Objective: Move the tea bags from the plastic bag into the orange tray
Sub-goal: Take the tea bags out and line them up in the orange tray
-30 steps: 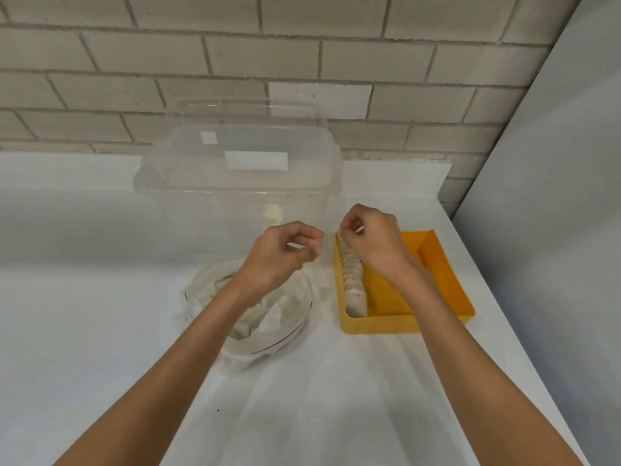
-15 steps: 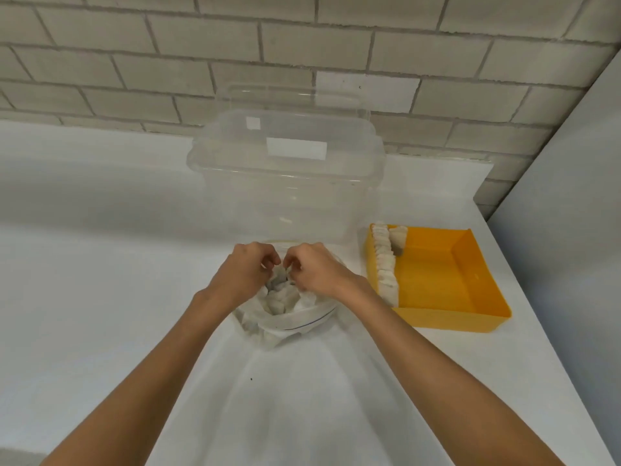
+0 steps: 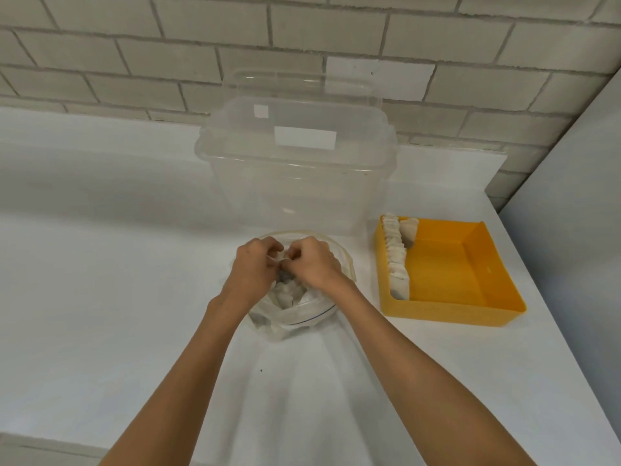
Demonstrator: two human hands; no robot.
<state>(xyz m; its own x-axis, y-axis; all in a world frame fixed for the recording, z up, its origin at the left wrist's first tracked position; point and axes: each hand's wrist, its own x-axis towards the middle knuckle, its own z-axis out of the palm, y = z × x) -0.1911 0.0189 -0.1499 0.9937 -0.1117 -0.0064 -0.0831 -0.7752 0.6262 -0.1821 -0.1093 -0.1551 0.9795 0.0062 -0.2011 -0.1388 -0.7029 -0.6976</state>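
The white table [image 3: 100, 280] has a wide free surface to the left of the hands and also on the near side. Its right edge runs close beside the orange tray [image 3: 447, 264], where a grey panel [image 3: 571, 196] stands. A tall clear container [image 3: 295, 183] stands just behind the plastic bag [image 3: 302, 314], in front of the brick wall [image 3: 168, 62]. The tray lies to the right of the bag, apart from it, and most of its floor is bare

The plastic bag is clear and crumpled, its mouth open upward, with a thin blue line near the rim. Inside it the tea bags [image 3: 289, 295] lie pale in a loose heap. A filled row [image 3: 396, 260] of them stands on edge along the left wall of the tray

Both hands are over the mouth of the bag, backs up, meeting at the fingertips. The left hand [image 3: 253, 270] and the right hand [image 3: 314, 264] have curled fingers, and each pinches a small pale piece of the tea bags; which part it is, I cannot tell
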